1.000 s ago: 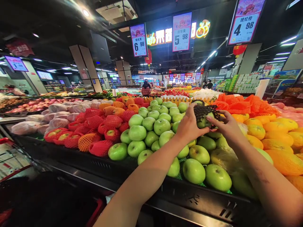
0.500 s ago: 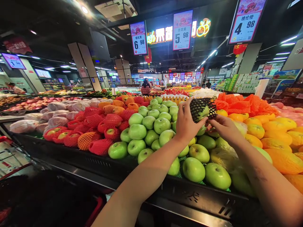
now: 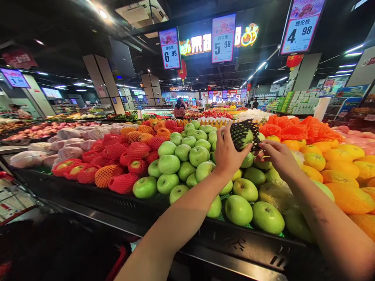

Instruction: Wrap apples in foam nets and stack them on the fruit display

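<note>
A green apple in a black foam net (image 3: 243,134) is held up above the heap of green apples (image 3: 199,155). My left hand (image 3: 230,152) is closed round its left side, thumb below and fingers behind. At the net's right edge, my right hand (image 3: 274,154) pinches the black mesh between thumb and fingertips. Green skin shows through the holes of the net. Below my hands lie loose green apples (image 3: 238,210), some close to a clear plastic bag (image 3: 277,195).
Red-netted apples (image 3: 124,181) and wrapped fruit (image 3: 70,152) fill the left of the black display stand (image 3: 234,242). Oranges (image 3: 351,195) and orange nets (image 3: 299,128) lie right. A person (image 3: 179,109) stands far back. Price screens (image 3: 223,39) hang overhead.
The view has shifted slightly, so most things sit a little further left. Both hands keep their hold on the netted apple, which has turned slightly.
</note>
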### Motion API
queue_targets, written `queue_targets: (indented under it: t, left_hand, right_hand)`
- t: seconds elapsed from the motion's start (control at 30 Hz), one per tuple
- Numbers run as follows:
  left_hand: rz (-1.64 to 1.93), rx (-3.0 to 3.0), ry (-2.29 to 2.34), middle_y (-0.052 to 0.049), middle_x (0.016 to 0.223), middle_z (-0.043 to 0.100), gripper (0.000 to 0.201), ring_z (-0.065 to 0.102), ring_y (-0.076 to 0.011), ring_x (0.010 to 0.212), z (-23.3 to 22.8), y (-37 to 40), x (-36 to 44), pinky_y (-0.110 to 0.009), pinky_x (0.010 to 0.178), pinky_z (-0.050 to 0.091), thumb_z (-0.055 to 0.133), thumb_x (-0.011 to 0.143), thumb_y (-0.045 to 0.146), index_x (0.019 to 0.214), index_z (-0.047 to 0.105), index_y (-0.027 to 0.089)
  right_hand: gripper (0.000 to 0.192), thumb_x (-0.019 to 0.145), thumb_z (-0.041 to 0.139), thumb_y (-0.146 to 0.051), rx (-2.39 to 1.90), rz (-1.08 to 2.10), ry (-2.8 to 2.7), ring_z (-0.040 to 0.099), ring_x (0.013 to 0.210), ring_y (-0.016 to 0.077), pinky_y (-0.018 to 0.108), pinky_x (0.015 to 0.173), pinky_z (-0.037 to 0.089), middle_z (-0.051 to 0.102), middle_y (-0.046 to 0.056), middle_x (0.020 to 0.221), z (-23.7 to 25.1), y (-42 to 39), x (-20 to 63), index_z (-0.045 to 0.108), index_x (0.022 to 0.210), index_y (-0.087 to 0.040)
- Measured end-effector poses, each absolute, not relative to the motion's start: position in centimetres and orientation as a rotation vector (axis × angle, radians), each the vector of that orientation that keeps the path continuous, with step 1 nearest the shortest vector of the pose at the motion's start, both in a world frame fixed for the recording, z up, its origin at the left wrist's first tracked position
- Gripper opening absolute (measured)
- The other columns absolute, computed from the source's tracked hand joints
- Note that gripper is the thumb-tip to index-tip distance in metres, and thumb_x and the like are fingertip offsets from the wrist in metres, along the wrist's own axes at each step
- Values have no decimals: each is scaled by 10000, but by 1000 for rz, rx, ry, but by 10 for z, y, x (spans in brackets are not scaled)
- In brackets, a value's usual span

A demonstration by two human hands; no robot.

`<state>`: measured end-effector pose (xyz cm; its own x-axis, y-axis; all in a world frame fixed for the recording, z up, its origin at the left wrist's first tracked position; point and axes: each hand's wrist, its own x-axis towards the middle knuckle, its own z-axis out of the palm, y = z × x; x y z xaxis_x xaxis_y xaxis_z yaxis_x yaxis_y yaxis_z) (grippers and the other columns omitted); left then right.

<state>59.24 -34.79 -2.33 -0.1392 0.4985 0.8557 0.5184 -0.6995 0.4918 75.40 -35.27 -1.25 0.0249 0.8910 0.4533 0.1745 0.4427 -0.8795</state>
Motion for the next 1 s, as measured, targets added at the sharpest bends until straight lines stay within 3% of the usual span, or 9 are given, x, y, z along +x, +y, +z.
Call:
queue_targets:
  t: [0.2,0.4,0.5,0.6,0.7,0.8,0.9,1.0]
  left_hand:
    - [-2144,-1977,-1269,-173,1524,390,907,384,-331,1467,-26,-339,590,-526,1191,373,813,763,182,1469,250,262]
    - [-1936,-2246,-1016,-123,1489,480,784,431,-280,1436,-23,-338,587,-509,1226,345,704,788,90,1452,327,267]
    - [-1597,-2525,-746,-78,1491,511,748,426,-236,1447,-22,-338,587,-472,1260,310,543,773,2,1447,377,281]
    - [-1441,-2638,-705,-70,1523,484,835,401,-239,1470,-22,-339,587,-488,1274,286,486,712,-24,1476,359,288]
    - [-1540,-2609,-858,-130,1581,367,892,364,-297,1491,-24,-342,589,-508,1250,326,593,697,51,1514,295,251]
    - [-1697,-2572,-1003,-178,1608,270,909,302,-349,1517,-26,-344,591,-552,1235,324,705,712,190,1513,278,220]
    - [-2042,-2571,-1237,-178,1570,353,739,342,-330,1498,-22,-342,591,-555,1198,369,677,808,280,1460,333,222]
    - [-2428,-2651,-1618,-173,1486,477,597,517,-315,1365,-12,-342,590,-500,1042,528,646,884,389,1395,380,234]
  right_hand:
    - [365,748,746,-581,-868,727,-1368,636,529,153,262,464,472,672,-5,714,-10,-354,757,625,786,-239]
    - [648,724,651,-810,-967,1010,-1392,717,566,236,351,483,580,736,32,803,-16,-349,758,627,1076,-266]
    - [635,662,796,-694,-984,931,-1420,743,684,269,398,530,634,768,44,915,-21,-348,755,670,1112,-263]
    - [490,618,885,-537,-1007,819,-1378,742,757,284,412,545,660,775,31,901,-22,-347,752,722,988,-261]
    - [404,632,879,-503,-1032,787,-1347,729,700,276,411,499,650,770,29,839,-22,-344,752,740,921,-257]
    - [421,647,860,-490,-1044,731,-1332,738,780,277,392,542,654,777,32,947,-22,-342,753,741,979,-258]
    - [488,646,844,-497,-1011,694,-1279,730,945,310,414,630,662,755,36,1098,-22,-344,753,716,1061,-276]
    - [542,639,842,-456,-923,625,-1313,674,1143,329,486,890,630,733,19,1149,-21,-349,753,677,1135,-309]
